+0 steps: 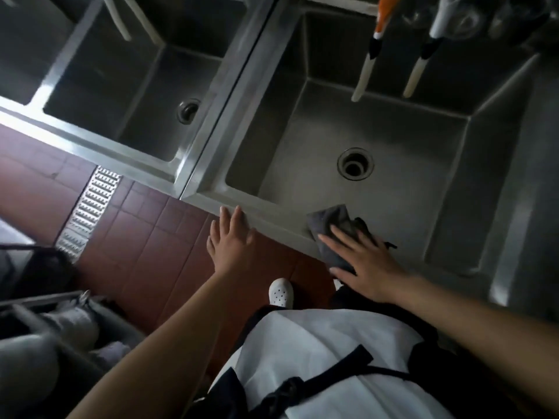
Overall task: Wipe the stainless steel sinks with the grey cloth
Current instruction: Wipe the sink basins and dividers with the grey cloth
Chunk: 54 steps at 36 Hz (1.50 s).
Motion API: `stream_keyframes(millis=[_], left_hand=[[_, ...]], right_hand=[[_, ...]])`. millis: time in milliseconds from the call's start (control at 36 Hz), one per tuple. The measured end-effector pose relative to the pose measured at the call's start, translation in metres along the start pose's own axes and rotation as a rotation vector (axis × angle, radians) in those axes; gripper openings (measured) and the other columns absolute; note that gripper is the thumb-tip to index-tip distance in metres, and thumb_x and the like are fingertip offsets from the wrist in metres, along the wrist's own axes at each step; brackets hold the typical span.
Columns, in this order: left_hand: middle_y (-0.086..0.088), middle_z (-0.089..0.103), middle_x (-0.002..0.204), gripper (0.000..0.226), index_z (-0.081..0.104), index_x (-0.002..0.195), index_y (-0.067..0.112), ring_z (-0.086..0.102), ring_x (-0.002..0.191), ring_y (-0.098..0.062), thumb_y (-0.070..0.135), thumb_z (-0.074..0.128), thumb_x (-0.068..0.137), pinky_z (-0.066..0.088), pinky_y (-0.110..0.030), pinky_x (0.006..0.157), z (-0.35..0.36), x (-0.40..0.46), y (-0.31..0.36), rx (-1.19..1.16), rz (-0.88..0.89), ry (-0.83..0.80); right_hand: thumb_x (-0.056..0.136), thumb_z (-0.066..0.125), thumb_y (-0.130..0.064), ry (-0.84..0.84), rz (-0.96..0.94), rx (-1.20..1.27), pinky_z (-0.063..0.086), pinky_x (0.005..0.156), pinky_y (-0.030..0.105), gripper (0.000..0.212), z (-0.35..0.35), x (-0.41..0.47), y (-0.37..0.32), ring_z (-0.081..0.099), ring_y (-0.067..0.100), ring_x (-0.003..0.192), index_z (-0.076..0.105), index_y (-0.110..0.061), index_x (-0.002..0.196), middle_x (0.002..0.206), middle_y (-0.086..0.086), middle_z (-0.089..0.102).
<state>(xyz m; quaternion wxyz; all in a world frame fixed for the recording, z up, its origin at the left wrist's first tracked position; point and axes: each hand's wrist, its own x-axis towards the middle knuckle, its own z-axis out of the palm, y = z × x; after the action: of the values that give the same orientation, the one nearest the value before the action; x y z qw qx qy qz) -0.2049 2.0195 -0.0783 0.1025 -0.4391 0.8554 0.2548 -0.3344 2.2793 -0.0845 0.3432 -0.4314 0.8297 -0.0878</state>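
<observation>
Two deep stainless steel sinks stand side by side: the right sink (281, 204) with its drain (355, 163) straight ahead, the left sink (99, 146) beyond it. The grey cloth (331, 220) lies draped over the right sink's front rim. My right hand (366, 264) presses flat on the cloth, fingers spread. My left hand (231, 240) rests open on the same rim, nearer its left corner, holding nothing.
White hoses (364, 77) hang into the right sink from above. A metal floor drain grate (90, 204) runs across the red tiled floor (157, 252). A cart with bins (54, 334) stands at lower left. My white shoe (281, 293) and apron show below.
</observation>
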Motion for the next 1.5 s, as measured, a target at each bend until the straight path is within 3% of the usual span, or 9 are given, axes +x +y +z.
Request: stream_keyframes(millis=[306, 472, 639, 806, 944, 1111, 1250, 1389, 1500], left_hand=[[0.000, 0.016, 0.164, 0.077, 0.024, 0.154, 0.031, 0.015, 0.149, -0.026, -0.001, 0.048, 0.088, 0.020, -0.047, 0.119, -0.021, -0.026, -0.006, -0.177, -0.244, 0.010], [-0.007, 0.024, 0.161, 0.079, 0.030, 0.153, 0.021, 0.021, 0.148, -0.023, -0.009, 0.043, 0.081, 0.020, -0.039, 0.120, -0.026, -0.051, -0.015, -0.291, -0.341, 0.078], [-0.008, 0.029, 0.158, 0.070, 0.034, 0.151, 0.017, 0.023, 0.147, -0.020, -0.007, 0.044, 0.086, 0.021, -0.034, 0.120, -0.020, -0.061, -0.005, -0.343, -0.336, 0.085], [-0.009, 0.053, 0.137, 0.058, 0.054, 0.135, 0.008, 0.046, 0.120, -0.012, -0.013, 0.051, 0.082, 0.028, -0.001, 0.092, -0.010, -0.053, 0.041, -0.332, -0.084, 0.179], [-0.009, 0.063, 0.126, 0.036, 0.063, 0.126, 0.013, 0.057, 0.116, -0.026, 0.005, 0.053, 0.093, 0.047, -0.035, 0.099, 0.015, -0.044, 0.089, -0.229, 0.187, -0.059], [0.000, 0.060, 0.132, 0.041, 0.058, 0.132, 0.027, 0.049, 0.127, -0.027, 0.028, 0.057, 0.091, 0.039, -0.040, 0.105, 0.058, -0.036, 0.145, 0.168, 0.520, -0.403], [-0.003, 0.066, 0.122, 0.048, 0.057, 0.130, 0.028, 0.059, 0.116, -0.027, 0.032, 0.068, 0.083, 0.045, -0.040, 0.099, 0.073, -0.037, 0.178, 0.207, 0.453, -0.554], [-0.003, 0.061, 0.083, 0.024, 0.065, 0.115, 0.010, 0.055, 0.074, -0.019, 0.002, 0.059, 0.093, 0.046, -0.026, 0.065, 0.065, -0.036, 0.201, -0.212, 0.258, -0.665], [-0.013, 0.063, 0.107, 0.031, 0.059, 0.127, 0.012, 0.055, 0.088, -0.021, 0.006, 0.054, 0.097, 0.044, -0.018, 0.067, 0.039, -0.024, 0.225, -0.464, 0.108, -0.649]], right_hand=[[0.101, 0.033, -0.053, -0.118, -0.260, -0.073, 0.002, 0.118, 0.062, 0.065, -0.035, 0.163, -0.111, -0.002, 0.035, 0.152, -0.002, -0.048, 0.154, 0.166, -0.016, -0.008], [0.096, 0.048, -0.048, -0.174, -0.245, -0.011, 0.018, 0.120, 0.055, 0.071, -0.048, 0.212, -0.156, 0.012, 0.040, 0.149, 0.011, -0.042, 0.157, 0.167, -0.013, 0.000], [0.091, 0.058, -0.042, -0.074, -0.283, 0.120, 0.027, 0.114, 0.038, 0.069, -0.043, 0.183, -0.126, 0.032, 0.040, 0.137, 0.028, -0.038, 0.154, 0.165, -0.009, 0.018], [0.090, 0.064, -0.042, -0.086, -0.259, 0.162, 0.033, 0.114, 0.046, 0.067, -0.041, 0.103, -0.047, 0.033, 0.038, 0.138, 0.035, -0.043, 0.150, 0.162, -0.014, 0.025], [0.089, 0.068, -0.044, -0.025, -0.169, 0.231, 0.030, 0.116, 0.042, 0.068, -0.027, 0.023, 0.022, 0.035, 0.031, 0.141, 0.038, -0.038, 0.150, 0.164, -0.008, 0.021], [0.075, 0.074, -0.062, -0.046, 0.099, 0.426, 0.030, 0.117, 0.046, 0.094, -0.012, -0.038, 0.074, 0.024, 0.019, 0.149, 0.019, -0.053, 0.151, 0.165, -0.010, 0.013], [0.068, 0.083, -0.046, -0.048, 0.176, 0.561, 0.036, 0.114, 0.036, 0.101, -0.014, -0.047, 0.092, 0.038, 0.018, 0.142, 0.029, -0.040, 0.153, 0.159, -0.005, 0.031], [0.073, 0.084, -0.025, 0.220, 0.318, 0.764, 0.046, 0.086, 0.026, 0.056, -0.023, -0.044, 0.102, 0.065, 0.020, 0.110, 0.066, -0.029, 0.127, 0.115, -0.004, 0.070], [0.079, 0.081, -0.013, 0.472, 0.308, 1.115, 0.050, 0.093, 0.032, 0.046, -0.054, -0.053, 0.101, 0.066, 0.014, 0.105, 0.067, -0.031, 0.119, 0.109, -0.008, 0.070]])
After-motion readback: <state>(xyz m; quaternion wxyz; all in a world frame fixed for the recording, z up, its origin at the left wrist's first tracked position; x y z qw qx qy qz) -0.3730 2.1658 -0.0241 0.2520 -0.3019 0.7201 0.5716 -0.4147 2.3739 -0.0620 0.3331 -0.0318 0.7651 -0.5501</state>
